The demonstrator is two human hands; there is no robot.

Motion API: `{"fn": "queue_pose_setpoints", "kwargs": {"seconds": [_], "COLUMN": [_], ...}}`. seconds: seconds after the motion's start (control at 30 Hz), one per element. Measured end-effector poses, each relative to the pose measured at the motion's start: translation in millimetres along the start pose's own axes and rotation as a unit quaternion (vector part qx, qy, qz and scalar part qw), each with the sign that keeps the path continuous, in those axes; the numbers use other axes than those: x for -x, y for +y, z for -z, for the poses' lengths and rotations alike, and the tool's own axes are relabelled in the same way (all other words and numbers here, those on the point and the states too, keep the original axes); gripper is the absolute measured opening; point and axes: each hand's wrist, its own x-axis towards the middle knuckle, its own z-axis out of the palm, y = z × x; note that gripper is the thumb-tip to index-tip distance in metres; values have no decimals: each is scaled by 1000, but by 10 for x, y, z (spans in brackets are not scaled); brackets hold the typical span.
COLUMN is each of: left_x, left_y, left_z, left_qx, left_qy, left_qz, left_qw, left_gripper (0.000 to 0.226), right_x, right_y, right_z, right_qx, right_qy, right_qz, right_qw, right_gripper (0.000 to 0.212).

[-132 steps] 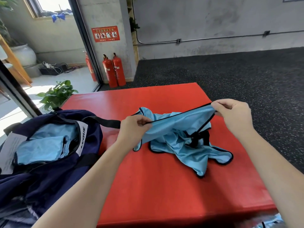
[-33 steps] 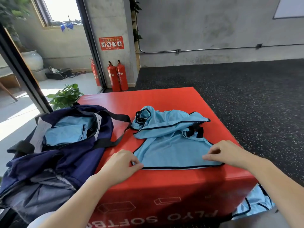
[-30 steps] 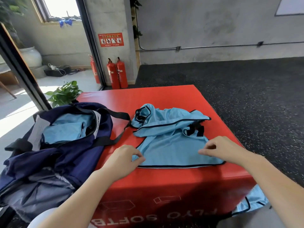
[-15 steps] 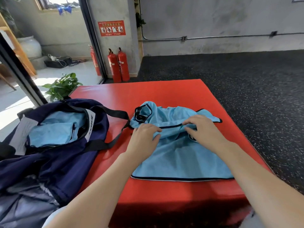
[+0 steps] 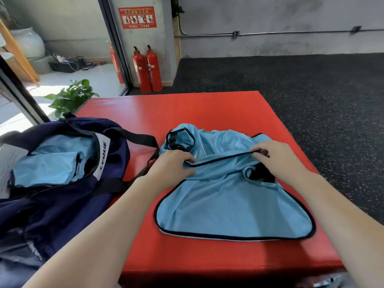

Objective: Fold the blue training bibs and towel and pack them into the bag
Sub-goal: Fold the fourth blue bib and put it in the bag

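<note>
Two forearms fill my lower view. On the red surface (image 5: 207,109), my left hand (image 5: 172,165) and right hand (image 5: 276,156) each pinch the black-trimmed edge of the blue bib (image 5: 228,200), which lies spread near the front edge; its far part is bunched, so I cannot make out its shape. To the left, the navy bag (image 5: 62,200) sits open with folded blue cloth (image 5: 47,165) inside; its label reads "VQUE", first letter hidden. Farther off, the red wall sign (image 5: 137,17) is too small to read.
</note>
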Motion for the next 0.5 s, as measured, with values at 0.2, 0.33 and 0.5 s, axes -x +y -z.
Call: {"fn": "queue_pose_setpoints", "kwargs": {"seconds": [0.2, 0.33, 0.5], "left_x": [103, 254, 507], "left_y": [-81, -86, 5], "left_z": [86, 128, 200], "left_qx": [16, 19, 16], "left_qy": [44, 59, 55], "left_qz": [33, 22, -4], "left_qw": [998, 998, 998], "left_gripper": [28, 18, 13], "right_x": [164, 350, 615], "right_y": [75, 75, 30], "right_z": [226, 328, 436], "right_qx": [-14, -17, -25], "right_qy": [19, 23, 18], "right_qz": [-20, -14, 0], "right_qw": [1000, 999, 1000], "right_gripper": [16, 16, 16]}}
